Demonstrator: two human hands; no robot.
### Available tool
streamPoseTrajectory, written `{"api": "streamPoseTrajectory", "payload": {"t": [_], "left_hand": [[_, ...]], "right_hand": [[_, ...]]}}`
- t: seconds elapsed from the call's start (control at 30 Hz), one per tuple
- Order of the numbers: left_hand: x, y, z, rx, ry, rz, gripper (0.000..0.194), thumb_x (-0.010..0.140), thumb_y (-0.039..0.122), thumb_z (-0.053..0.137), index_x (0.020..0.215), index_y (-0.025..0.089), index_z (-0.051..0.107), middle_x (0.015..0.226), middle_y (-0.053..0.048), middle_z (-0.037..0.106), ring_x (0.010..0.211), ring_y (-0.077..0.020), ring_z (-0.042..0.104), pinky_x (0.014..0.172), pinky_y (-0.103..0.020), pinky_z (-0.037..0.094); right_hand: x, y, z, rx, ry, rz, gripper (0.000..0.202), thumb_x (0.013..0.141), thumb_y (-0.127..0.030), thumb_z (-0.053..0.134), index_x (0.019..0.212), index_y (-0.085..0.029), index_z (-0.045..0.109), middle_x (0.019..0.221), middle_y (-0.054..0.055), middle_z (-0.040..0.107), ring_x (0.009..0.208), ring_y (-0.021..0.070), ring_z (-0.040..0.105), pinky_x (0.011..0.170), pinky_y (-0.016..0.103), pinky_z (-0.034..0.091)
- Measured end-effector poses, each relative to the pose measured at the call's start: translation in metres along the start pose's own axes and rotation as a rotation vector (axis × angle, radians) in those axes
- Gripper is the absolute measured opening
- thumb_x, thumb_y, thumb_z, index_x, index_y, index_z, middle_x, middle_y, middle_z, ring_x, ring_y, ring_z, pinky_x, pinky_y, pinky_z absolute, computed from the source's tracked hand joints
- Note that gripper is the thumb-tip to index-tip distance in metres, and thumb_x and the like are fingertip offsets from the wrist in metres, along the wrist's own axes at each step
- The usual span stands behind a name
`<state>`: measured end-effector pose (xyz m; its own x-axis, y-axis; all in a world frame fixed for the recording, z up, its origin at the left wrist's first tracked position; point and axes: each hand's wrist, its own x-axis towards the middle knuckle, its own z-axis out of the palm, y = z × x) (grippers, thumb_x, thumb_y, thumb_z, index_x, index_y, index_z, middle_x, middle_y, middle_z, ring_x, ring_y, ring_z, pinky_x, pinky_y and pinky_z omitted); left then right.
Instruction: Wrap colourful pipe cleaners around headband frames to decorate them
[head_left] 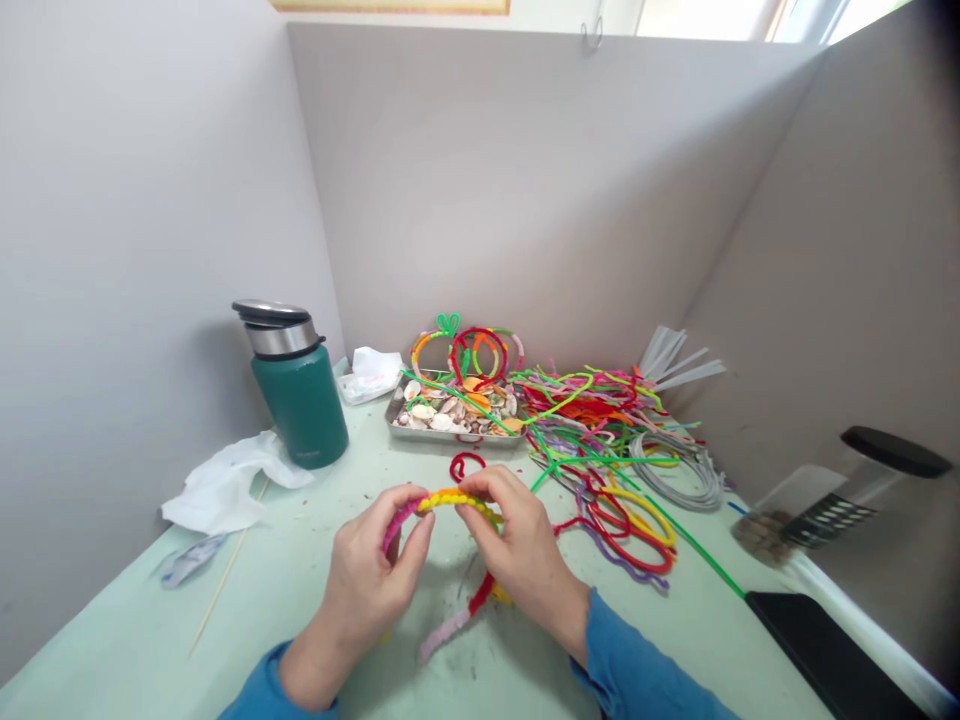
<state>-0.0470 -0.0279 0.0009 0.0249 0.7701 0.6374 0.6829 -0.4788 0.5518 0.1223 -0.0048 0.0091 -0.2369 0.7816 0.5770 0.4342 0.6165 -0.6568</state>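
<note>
Between my two hands a twisted pipe-cleaner strip (444,498) bends in an arch, magenta at the left and yellow with orange in the middle. My left hand (375,560) pinches the magenta part between thumb and fingers. The thumb and fingers of my right hand (510,530) close on the yellow part. Below my right hand hangs or lies a red and pale pink fuzzy length (450,632); whether it joins the arch is hidden by the hand. A curled dark red pipe cleaner (466,464) lies just beyond my hands.
Behind stands a metal tray (450,436) of shells, with pipe-cleaner rings (480,358) above it. Loose pipe cleaners (592,400) and a grey wire coil (694,480) lie right. A green bottle (301,405), crumpled tissue (225,480) and thin stick (225,575) are left; a black phone-like slab (817,650) is right.
</note>
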Motion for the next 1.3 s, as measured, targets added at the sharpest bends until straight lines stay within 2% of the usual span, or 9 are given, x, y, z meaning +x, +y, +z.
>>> {"api": "streamPoseTrajectory", "payload": {"t": [0.1,0.37,0.57,0.7,0.8,0.93,1.03,1.17,1.3], "left_hand": [[0.000,-0.003,0.001,0.004,0.028,0.021,0.025,0.081,0.025,0.058,0.104,0.017,0.060,0.077,-0.001,0.069,0.051,-0.0083,0.056,0.052,-0.019,0.045],[0.002,-0.011,0.005,0.011,0.040,0.093,0.014,0.086,0.022,0.052,0.095,0.018,0.061,0.076,0.000,0.070,0.060,-0.0097,0.062,0.057,-0.018,0.047],[0.000,-0.012,0.003,0.110,0.089,0.006,0.014,0.088,0.024,0.045,0.089,0.018,0.058,0.070,0.001,0.068,0.058,-0.0115,0.062,0.054,-0.020,0.046],[0.000,-0.010,0.002,0.116,0.096,-0.010,0.015,0.088,0.025,0.045,0.090,0.018,0.058,0.069,0.001,0.067,0.055,-0.0113,0.060,0.052,-0.020,0.045],[0.001,-0.008,0.002,0.101,0.101,0.034,0.015,0.085,0.026,0.051,0.094,0.018,0.059,0.073,0.000,0.066,0.052,-0.0100,0.056,0.052,-0.020,0.044],[0.003,-0.007,0.001,0.090,0.089,0.146,0.027,0.080,0.026,0.061,0.106,0.019,0.058,0.087,-0.003,0.066,0.048,-0.0071,0.049,0.053,-0.021,0.045],[0.005,-0.008,-0.003,0.088,0.087,0.228,0.027,0.079,0.021,0.062,0.106,0.021,0.060,0.095,-0.004,0.065,0.056,-0.0073,0.054,0.054,-0.019,0.046],[0.007,-0.009,-0.008,0.122,0.097,0.319,0.022,0.080,0.015,0.061,0.101,0.021,0.062,0.091,-0.004,0.067,0.072,-0.0113,0.062,0.062,-0.020,0.048],[0.007,-0.010,-0.009,0.096,0.108,0.292,0.017,0.081,0.013,0.058,0.097,0.019,0.060,0.087,-0.005,0.066,0.078,-0.0137,0.063,0.067,-0.022,0.049]], "right_hand": [[0.000,0.001,0.000,-0.004,0.001,-0.014,0.009,0.085,-0.014,0.053,0.091,-0.019,0.056,0.088,0.003,0.056,0.085,0.0177,0.052,0.075,0.030,0.040],[-0.001,0.002,0.001,-0.020,-0.009,-0.016,0.010,0.084,-0.015,0.054,0.092,-0.020,0.056,0.088,0.004,0.057,0.085,0.0183,0.053,0.075,0.031,0.042],[-0.004,0.003,0.004,-0.010,0.031,0.058,0.031,0.075,-0.022,0.067,0.103,-0.020,0.053,0.096,0.003,0.059,0.086,0.0168,0.056,0.075,0.028,0.045],[-0.006,0.006,0.002,-0.057,0.026,0.087,0.010,0.081,-0.022,0.060,0.090,-0.020,0.057,0.082,0.001,0.062,0.076,0.0157,0.057,0.068,0.026,0.043],[-0.006,0.007,0.000,-0.069,0.005,0.077,0.006,0.086,-0.020,0.052,0.087,-0.020,0.058,0.077,0.001,0.061,0.072,0.0160,0.057,0.063,0.025,0.041],[-0.006,0.008,0.000,-0.104,0.003,0.036,0.006,0.085,-0.016,0.052,0.085,-0.020,0.057,0.078,0.002,0.061,0.074,0.0165,0.056,0.064,0.025,0.039],[-0.006,0.005,0.000,-0.132,-0.010,-0.008,0.008,0.083,-0.013,0.053,0.083,-0.020,0.057,0.076,0.001,0.059,0.070,0.0157,0.055,0.063,0.025,0.038],[-0.005,-0.002,-0.001,-0.098,-0.022,-0.039,0.007,0.083,-0.017,0.056,0.089,-0.020,0.057,0.079,0.001,0.059,0.071,0.0152,0.054,0.064,0.025,0.039],[-0.005,-0.006,-0.004,-0.004,0.015,-0.035,0.030,0.078,-0.029,0.065,0.104,-0.020,0.051,0.088,0.002,0.059,0.069,0.0138,0.054,0.063,0.025,0.043]]}}
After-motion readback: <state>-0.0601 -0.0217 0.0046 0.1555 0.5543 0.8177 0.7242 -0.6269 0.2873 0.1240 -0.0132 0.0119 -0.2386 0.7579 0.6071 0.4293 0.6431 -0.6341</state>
